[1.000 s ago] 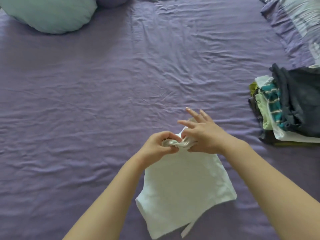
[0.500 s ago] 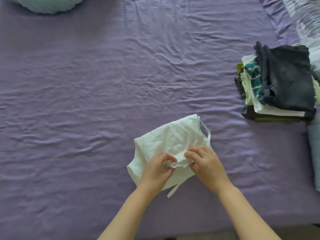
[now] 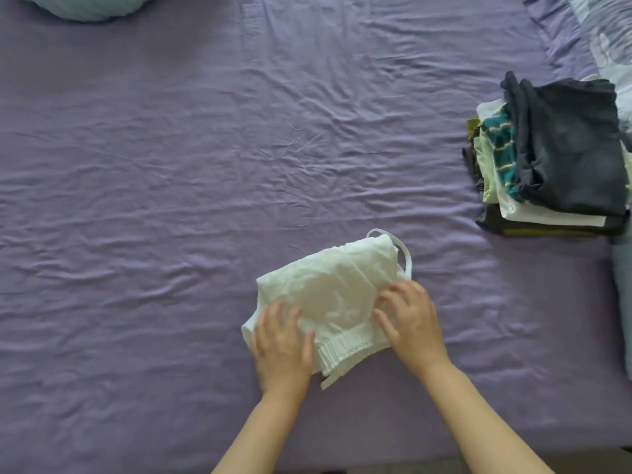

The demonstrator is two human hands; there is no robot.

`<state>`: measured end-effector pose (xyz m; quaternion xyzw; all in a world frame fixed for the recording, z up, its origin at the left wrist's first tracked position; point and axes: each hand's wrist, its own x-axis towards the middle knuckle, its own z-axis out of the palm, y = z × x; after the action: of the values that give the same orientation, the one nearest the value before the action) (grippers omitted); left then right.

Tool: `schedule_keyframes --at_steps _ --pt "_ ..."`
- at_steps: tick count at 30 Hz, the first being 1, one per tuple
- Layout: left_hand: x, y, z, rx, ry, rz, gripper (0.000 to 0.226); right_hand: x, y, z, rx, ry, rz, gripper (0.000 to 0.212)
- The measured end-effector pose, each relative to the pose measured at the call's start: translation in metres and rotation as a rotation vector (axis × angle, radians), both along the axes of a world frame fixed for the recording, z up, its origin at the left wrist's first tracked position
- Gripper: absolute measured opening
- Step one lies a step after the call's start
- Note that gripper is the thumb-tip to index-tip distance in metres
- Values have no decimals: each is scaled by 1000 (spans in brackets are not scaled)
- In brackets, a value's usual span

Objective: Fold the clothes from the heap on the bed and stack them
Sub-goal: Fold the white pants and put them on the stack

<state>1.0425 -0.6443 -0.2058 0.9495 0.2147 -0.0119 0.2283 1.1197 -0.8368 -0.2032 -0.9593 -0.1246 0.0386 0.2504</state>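
So there's a white garment [image 3: 337,295] lying on the purple bed sheet [image 3: 171,200], near the front edge of the bed, already folded down to a smallish bundle. It has a pleated or gathered band along its near edge and thin white straps, one looping out at the far right corner and another poking out at the near edge.

Both hands are flat on it. The left hand [image 3: 284,347] rests on the near left part of the garment, fingers [image 3: 277,314] fairly straight and a bit spread, palm down, not gripping anything as far as I can see. The right hand [image 3: 410,319] sits on the right side, fingers slightly bent with the tips pressing on the cloth, thumb stretched toward the pleated band. Looks like pressing, not pinching.

Off to the right, well apart from the white piece, there's the stack of folded clothes [image 3: 554,159] on the bed. A dark navy item is on top, with a teal striped one, white and light green layers, and something dark at the bottom under it.

Top left corner shows part of a pale green pillow [image 3: 92,6]. A patterned bluish fabric [image 3: 605,32] is bunched at the top right beyond the stack.
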Motion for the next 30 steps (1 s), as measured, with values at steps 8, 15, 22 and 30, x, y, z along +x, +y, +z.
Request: schedule_keyframes --at_steps 8,15,22,30 --pt "12 20 -6 -658 310 840 119 37 8 -26 50 590 -340 120" --pt "13 12 -7 -1062 158 980 58 35 18 -20 271 654 -548 85" --pt "10 19 20 -1078 57 756 34 15 12 4 464 570 -557 32" --pt "13 4 82 -1143 54 481 30 -14 -24 74 505 394 -671 34"
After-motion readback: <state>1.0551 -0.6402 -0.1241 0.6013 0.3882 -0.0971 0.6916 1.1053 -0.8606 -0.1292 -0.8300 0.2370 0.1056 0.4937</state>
